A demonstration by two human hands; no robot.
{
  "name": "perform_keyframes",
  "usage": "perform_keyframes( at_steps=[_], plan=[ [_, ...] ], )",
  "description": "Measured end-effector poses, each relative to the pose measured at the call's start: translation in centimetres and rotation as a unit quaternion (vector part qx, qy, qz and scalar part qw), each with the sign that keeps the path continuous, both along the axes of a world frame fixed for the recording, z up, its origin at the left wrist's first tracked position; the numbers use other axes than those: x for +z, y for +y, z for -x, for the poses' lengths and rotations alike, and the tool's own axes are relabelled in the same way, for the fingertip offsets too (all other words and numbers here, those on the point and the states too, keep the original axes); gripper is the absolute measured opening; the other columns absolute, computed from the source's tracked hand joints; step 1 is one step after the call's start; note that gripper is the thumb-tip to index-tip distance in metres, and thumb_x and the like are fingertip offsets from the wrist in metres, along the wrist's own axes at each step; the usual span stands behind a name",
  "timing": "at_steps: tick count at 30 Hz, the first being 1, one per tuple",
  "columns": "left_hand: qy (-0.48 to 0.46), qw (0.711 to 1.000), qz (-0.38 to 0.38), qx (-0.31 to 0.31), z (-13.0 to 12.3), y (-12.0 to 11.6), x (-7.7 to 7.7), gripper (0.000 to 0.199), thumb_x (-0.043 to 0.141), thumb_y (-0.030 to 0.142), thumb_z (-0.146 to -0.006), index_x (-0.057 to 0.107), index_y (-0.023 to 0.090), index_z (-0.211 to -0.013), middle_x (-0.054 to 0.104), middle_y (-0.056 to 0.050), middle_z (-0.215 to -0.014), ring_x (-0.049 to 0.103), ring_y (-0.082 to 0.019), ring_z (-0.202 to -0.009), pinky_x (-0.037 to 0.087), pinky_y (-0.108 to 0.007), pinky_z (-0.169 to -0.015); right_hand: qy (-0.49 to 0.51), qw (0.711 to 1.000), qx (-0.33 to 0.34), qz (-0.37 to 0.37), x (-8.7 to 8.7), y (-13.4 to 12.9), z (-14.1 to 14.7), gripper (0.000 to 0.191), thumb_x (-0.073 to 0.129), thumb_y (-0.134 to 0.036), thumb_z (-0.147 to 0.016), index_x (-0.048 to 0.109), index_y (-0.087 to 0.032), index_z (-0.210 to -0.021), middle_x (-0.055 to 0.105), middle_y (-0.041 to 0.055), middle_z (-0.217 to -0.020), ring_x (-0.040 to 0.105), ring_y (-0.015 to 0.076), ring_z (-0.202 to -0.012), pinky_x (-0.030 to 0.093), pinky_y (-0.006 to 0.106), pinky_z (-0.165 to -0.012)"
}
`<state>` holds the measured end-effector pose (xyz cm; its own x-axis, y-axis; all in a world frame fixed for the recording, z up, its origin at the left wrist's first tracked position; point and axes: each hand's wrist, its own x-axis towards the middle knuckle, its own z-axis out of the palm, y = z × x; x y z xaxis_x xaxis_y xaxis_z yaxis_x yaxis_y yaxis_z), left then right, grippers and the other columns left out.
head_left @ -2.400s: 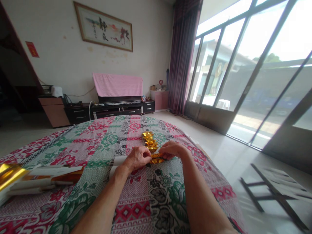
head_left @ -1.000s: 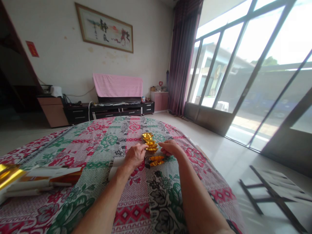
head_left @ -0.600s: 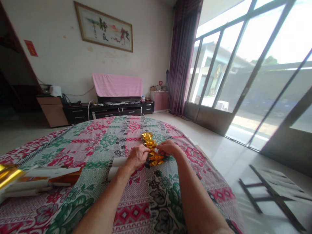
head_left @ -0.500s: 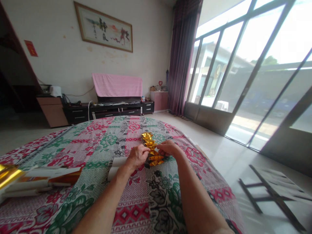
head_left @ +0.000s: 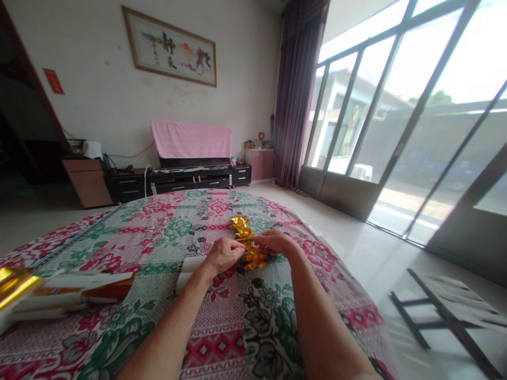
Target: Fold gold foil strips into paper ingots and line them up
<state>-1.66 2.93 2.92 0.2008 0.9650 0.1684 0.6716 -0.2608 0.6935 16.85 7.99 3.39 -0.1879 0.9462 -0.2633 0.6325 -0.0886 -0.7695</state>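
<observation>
A crinkled strip of gold foil paper (head_left: pixel 241 226), gathered in several folds, lies on the patterned tablecloth (head_left: pixel 158 327) in front of me. My left hand (head_left: pixel 225 255) pinches the foil's left edge, thumb and forefinger closed. Opposite it, my right hand (head_left: pixel 277 243) has its fingers bent together on the right edge of the same strip. The fingertips of both hands are partly hidden behind the folds. White paper pieces (head_left: pixel 192 265) lie beside my left wrist, partly covered by my forearm.
At the left edge of the table sits a pile of gold and white paper sheets (head_left: pixel 67 295). A dark-framed folding stool (head_left: pixel 447 311) stands on the floor at right. Beyond the table are a black TV cabinet (head_left: pixel 190 179) and glass doors (head_left: pixel 376 121).
Both hands stay at the foil strip with only slight finger movement. Its near folds look closer together than before. The view has shifted a little.
</observation>
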Motion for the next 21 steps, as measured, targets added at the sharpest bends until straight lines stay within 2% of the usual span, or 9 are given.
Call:
perform_keyframes(
  at_steps=[5, 9, 15, 21],
  plan=[
    [0.007, 1.0, -0.002, -0.012, 0.07, 0.04, -0.08, 0.031, 0.05, 0.03, -0.071, 0.072, 0.017, -0.089, 0.073, -0.003, -0.081, 0.064, -0.016, -0.072, 0.045, -0.022, -0.062, -0.029, 0.998, 0.056, 0.003, 0.32, -0.07, -0.36, 0.036, 0.059, -0.053, -0.072, 0.068, -0.019, -0.078, 0.062, -0.0007, -0.063, 0.048, 0.0063, -0.048, 0.037, 0.016, -0.043],
    [0.02, 1.0, -0.001, -0.017, 0.13, 0.02, -0.03, 0.031, 0.05, 0.031, -0.071, 0.073, 0.017, -0.088, 0.073, -0.002, -0.078, 0.064, -0.016, -0.07, 0.044, -0.021, -0.06, -0.038, 0.995, 0.093, 0.0, 0.62, -0.25, -0.5, 0.033, 0.063, -0.052, -0.069, 0.07, -0.023, -0.083, 0.059, -0.0033, -0.059, 0.046, 0.0059, -0.05, 0.036, 0.016, -0.044],
    [0.017, 1.0, 0.004, -0.012, 0.04, -0.23, 0.16, 0.032, 0.05, 0.032, -0.071, 0.073, 0.016, -0.087, 0.071, -0.002, -0.068, 0.062, -0.015, -0.065, 0.043, -0.021, -0.057, -0.041, 0.994, 0.098, 0.002, 0.67, -0.35, -0.28, 0.021, 0.065, -0.039, -0.069, 0.07, -0.024, -0.084, 0.059, -0.0048, -0.061, 0.044, 0.0047, -0.05, 0.034, 0.014, -0.044],
    [-0.012, 1.0, 0.007, -0.005, 0.03, -0.27, 0.27, 0.032, 0.051, 0.032, -0.07, 0.072, 0.017, -0.09, 0.07, -0.002, -0.067, 0.06, -0.014, -0.063, 0.042, -0.021, -0.057, -0.047, 0.993, 0.106, -0.029, 0.63, -0.18, -0.21, 0.019, 0.062, -0.036, -0.07, 0.071, -0.023, -0.081, 0.056, -0.0051, -0.057, 0.042, 0.005, -0.049, 0.032, 0.015, -0.042]
  ],
)
